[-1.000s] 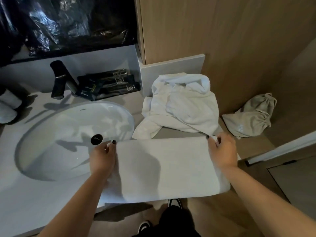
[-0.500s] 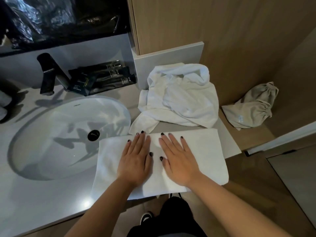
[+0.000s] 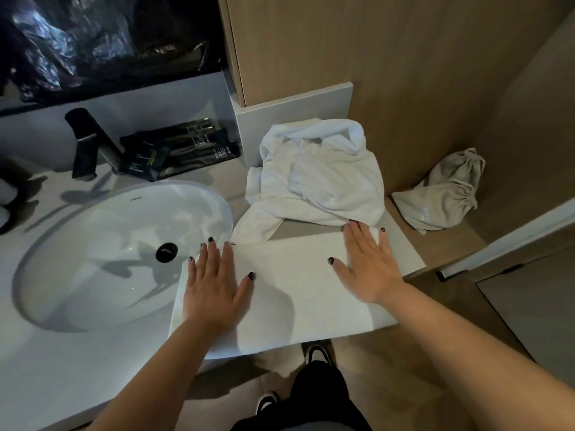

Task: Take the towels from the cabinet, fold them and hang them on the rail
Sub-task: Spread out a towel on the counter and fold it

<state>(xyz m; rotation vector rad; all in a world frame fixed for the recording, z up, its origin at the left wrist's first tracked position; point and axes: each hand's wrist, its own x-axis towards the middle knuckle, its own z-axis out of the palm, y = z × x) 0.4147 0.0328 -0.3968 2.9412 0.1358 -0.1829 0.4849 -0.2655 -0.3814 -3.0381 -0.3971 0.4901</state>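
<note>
A pale grey vanity countertop (image 3: pixel 56 377) runs across the left and centre of the view, with an oval white basin (image 3: pixel 102 253) sunk into it and a black drain plug (image 3: pixel 166 252) near the basin's right side. A folded white towel (image 3: pixel 298 293) lies flat on the counter's front edge just right of the basin, its left end overlapping the basin rim and its near edge hanging slightly past the counter. The person's left hand (image 3: pixel 214 290) presses flat on the towel's left end, fingers straight and spread; the right hand (image 3: pixel 367 265) lies flat on the right end, fingers extended, holding nothing. Behind the folded towel, touching its far edge, sits a crumpled white towel (image 3: pixel 317 178) heaped against a grey upstand and a wood-panelled wall (image 3: pixel 404 57). To the right, on a lower wooden ledge, rests a beige drawstring bag (image 3: pixel 445 194). A matte black tap (image 3: pixel 84 144) stands behind the basin, with dark toiletry packets (image 3: pixel 183 150) just beside it. Above, crinkled black plastic sheeting (image 3: pixel 102 42) covers the wall. Below, dark trousers and black-and-white shoes (image 3: pixel 317 353) show over a wooden floor.
</note>
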